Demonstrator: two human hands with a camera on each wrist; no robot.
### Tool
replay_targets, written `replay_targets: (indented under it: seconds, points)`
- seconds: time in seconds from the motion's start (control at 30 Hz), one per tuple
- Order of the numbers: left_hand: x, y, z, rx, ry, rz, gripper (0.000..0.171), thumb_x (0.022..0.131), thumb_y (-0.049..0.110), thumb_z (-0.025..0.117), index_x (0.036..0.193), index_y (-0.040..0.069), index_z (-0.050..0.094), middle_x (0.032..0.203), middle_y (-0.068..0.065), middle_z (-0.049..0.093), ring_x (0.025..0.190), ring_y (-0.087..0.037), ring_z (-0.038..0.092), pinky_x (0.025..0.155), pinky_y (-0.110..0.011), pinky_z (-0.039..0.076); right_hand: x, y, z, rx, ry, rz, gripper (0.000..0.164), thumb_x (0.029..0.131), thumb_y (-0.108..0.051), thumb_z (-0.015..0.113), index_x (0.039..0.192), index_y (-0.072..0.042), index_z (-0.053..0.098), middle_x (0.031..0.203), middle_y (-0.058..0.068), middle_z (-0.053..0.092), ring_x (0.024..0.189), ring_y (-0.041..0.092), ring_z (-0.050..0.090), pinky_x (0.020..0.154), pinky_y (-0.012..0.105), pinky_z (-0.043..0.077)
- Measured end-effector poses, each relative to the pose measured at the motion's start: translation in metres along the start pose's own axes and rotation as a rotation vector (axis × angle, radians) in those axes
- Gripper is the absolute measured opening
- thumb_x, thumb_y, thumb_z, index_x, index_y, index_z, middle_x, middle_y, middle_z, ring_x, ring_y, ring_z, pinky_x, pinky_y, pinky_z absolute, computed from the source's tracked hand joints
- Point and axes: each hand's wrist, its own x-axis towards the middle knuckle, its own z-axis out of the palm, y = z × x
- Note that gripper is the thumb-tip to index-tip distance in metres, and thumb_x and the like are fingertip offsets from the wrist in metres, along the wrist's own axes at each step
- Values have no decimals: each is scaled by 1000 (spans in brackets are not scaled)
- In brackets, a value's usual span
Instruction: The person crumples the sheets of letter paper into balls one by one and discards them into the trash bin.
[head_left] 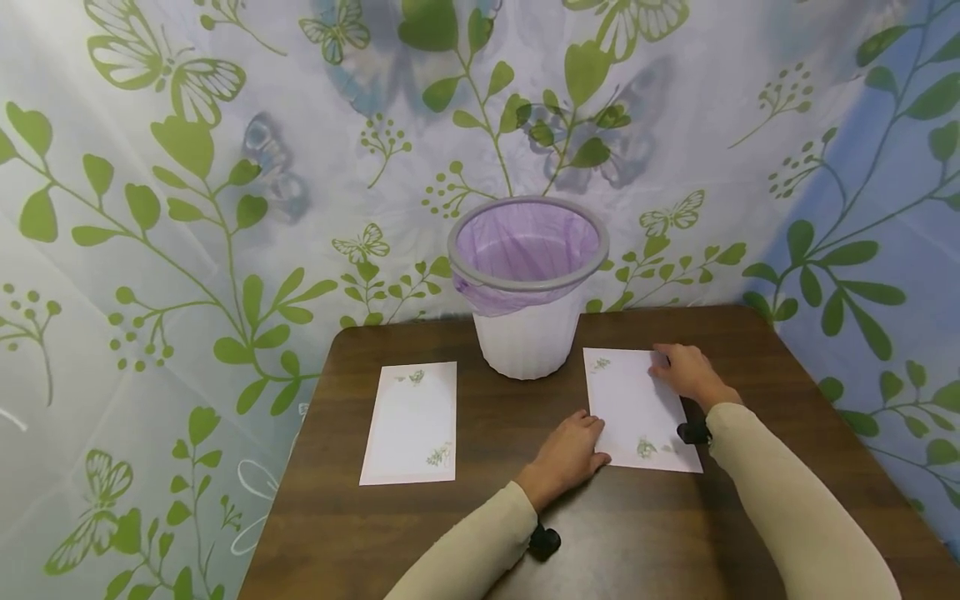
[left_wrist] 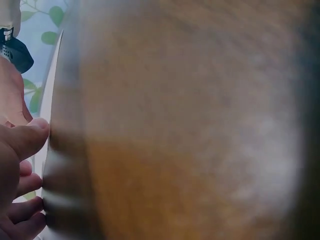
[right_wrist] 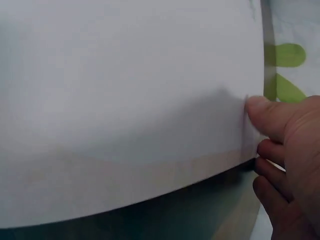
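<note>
L hand point(head_left: 564, 457), nearest: fingers loosely extended at the L edge & near corner of the R sprig-print paper sheet point(head_left: 633, 400); prob. steadying it, no grip seen. R hand point(head_left: 692, 375): thumb on same sheet's far R edge, fingers bent at/just past it; can't tell if it's a pinch. So sheet lies btwn both hands' fingers, looks flat on the wood-grain table point(head_left: 517, 433); prob. touched from opp. sides so it won't skew. 2nd sprig-print sheet point(head_left: 416, 421): left of L fingers, well apart, untouched. Beyond L fingertips: white ribbed wastebasket point(head_left: 528, 342) w/ purple liner point(head_left: 525, 242), prob. set back to leave paper room. Farthest past fingers: butterfly-&-leaf backdrop point(head_left: 360, 175).
</note>
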Motion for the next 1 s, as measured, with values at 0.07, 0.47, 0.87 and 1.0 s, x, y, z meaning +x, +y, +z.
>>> replay_targets:
  seconds: [0.07,0.47,0.87,1.0]
  points:
    - [-2,1,0,18,5,1,46,102,41,79,135,10,74,138,0,76,135,-21,68,116,-28,51,-1,-1,3,-17,6,-14,54,102,-15,76,145,12,60,140,39,64,133,61,58,111,73,48]
    - [-2,4,2,84,35,0,14,102,36,79,100,23,82,126,9,80,128,-19,72,110,-27,56,-6,-8,3,-5,77,6,37,98,-12,80,130,7,74,126,31,75,121,57,67,103,72,53]
    - [0,-3,-4,-95,104,-88,14,104,30,77,113,25,87,122,6,81,119,-9,74,103,-23,58,-11,-13,-19,119,118,-8,21,97,-16,80,111,0,80,100,16,80,90,31,70,81,50,59]
    - [-3,-8,-7,-239,169,-154,17,103,26,80,116,19,87,128,-3,81,119,-13,76,104,-26,59,-16,-20,-31,156,98,3,21,98,-18,81,112,-2,79,100,15,80,89,28,69,77,40,60]
